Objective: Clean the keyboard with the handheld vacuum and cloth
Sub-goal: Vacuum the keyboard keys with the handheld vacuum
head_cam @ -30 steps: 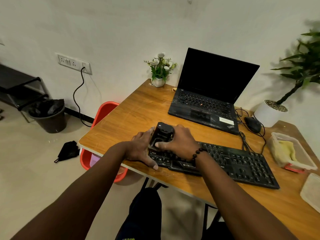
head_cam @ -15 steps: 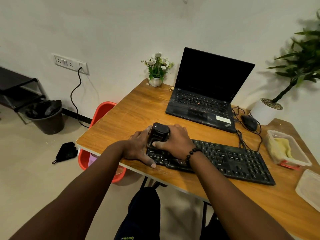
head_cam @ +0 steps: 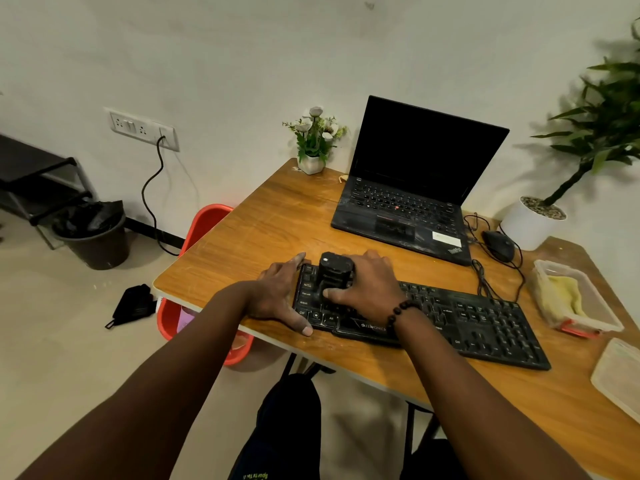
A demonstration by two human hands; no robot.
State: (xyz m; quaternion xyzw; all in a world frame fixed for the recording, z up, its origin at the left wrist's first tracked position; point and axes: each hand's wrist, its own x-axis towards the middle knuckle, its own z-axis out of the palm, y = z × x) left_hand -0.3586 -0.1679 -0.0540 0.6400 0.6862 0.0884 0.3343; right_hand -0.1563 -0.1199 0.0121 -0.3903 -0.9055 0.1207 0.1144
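Observation:
A black keyboard (head_cam: 464, 320) lies along the near edge of the wooden table (head_cam: 263, 230). A small black handheld vacuum (head_cam: 334, 270) stands upright on the keyboard's left end, and my right hand (head_cam: 370, 282) is wrapped around it. My left hand (head_cam: 280, 292) grips the keyboard's left edge, thumb at the front corner and fingers at the back. A yellow cloth (head_cam: 566, 294) lies in a clear plastic box (head_cam: 588, 318) at the right of the keyboard.
An open black laptop (head_cam: 408, 188) sits behind the keyboard, with a wired mouse (head_cam: 498, 244) and a white plant pot (head_cam: 530, 221) to its right. A small flower pot (head_cam: 311, 161) stands at the back. A box lid (head_cam: 620, 375) lies far right. A red tub (head_cam: 204, 223) sits under the table's left side.
The vacuum and my right hand have stayed on the keyboard's left end with only slight shifting. My left hand keeps its hold on the keyboard's edge.

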